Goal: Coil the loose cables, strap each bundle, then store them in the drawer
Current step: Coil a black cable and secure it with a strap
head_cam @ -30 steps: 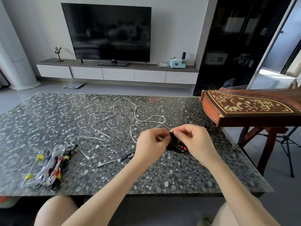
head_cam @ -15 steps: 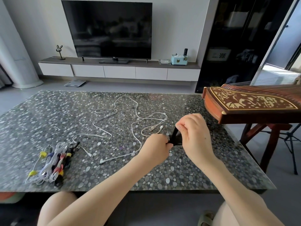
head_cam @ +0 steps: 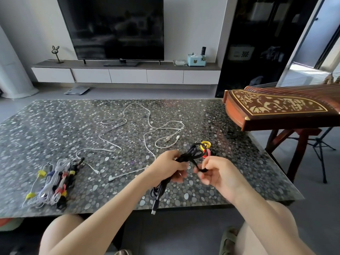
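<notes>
Grey pebbled table (head_cam: 46, 137), television (head_cam: 114, 28) beyond; fingers of left hand (head_cam: 164, 169) and right hand (head_cam: 220, 175) clamp the black cable (head_cam: 190, 153).

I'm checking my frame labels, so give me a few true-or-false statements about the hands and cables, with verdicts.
1. The left hand grips the black cable. True.
2. The white cables are already coiled. False: they lie loose on the table.
3. The strapped bundles lie left of both hands. True.
4. The right hand lies flat and empty. False: it pinches a black strand.
</notes>
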A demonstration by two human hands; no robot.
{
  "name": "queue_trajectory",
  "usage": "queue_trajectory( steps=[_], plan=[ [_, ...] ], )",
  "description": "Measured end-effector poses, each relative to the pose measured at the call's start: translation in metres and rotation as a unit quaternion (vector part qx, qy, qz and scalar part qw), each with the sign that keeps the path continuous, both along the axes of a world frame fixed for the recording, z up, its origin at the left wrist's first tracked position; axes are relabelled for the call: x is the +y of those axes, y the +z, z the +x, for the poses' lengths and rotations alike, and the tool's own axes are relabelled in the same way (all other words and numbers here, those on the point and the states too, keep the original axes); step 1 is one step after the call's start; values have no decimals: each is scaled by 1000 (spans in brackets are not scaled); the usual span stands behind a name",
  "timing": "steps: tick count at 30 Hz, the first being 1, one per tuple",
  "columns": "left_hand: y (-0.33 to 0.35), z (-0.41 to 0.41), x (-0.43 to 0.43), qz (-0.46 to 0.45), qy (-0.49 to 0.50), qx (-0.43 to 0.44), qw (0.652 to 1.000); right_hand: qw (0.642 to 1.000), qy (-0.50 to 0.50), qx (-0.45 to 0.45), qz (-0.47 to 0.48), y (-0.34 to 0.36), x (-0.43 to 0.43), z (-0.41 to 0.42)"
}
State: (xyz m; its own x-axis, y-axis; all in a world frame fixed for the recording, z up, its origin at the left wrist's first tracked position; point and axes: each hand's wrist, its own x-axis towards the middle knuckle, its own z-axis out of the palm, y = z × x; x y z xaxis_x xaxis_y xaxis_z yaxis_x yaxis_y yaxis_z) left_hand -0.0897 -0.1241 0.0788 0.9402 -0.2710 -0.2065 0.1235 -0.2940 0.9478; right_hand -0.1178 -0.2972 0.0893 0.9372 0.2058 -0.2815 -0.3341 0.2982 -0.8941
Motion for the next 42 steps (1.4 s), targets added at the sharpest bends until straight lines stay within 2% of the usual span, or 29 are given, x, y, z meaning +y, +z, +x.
queue_trajectory(
  steps=[4, 7, 10, 13, 15, 19, 22, 27, 33, 37, 40, 42],
  plan=[
    [-2, -3, -4, 24, 3, -31, 999, 992, 77, 81, -62, 7, 2, 11],
    [-1, -4, -6, 16, -18, -15, 1000, 984, 105, 76, -125, 11, 9, 15],
    [6, -3, -3, -90, -52, 59, 993, 982, 86, 14, -170, 9, 10, 16],
    [12, -3, 9, -223, -83, 134, 962, 980, 109, -24, -165, 12, 8, 15],
    [14, -3, 14, -256, -74, 142, 953, 980, 111, -26, -164, 14, 6, 18],
    [8, -6, 6, -189, 17, 85, 978, 982, 94, -18, -164, 20, 10, 21],
    [6, -8, -2, -104, 78, -22, 991, 988, 50, -29, -140, 24, 17, 20],
    [5, -9, -6, 70, 58, -232, 968, 994, -9, -56, -88, 17, 23, 15],
    [2, -16, -4, 18, 20, -240, 970, 994, 2, -58, -95, 14, 18, 14],
    [7, -10, -7, 59, 15, -258, 964, 993, 21, -64, -102, 18, 17, 11],
    [9, -7, -9, 140, 21, -343, 929, 989, 22, -73, -130, 22, 18, 11],
    [9, -3, -13, 189, 68, -373, 906, 984, 20, -89, -154, 23, 21, 11]
  ],
)
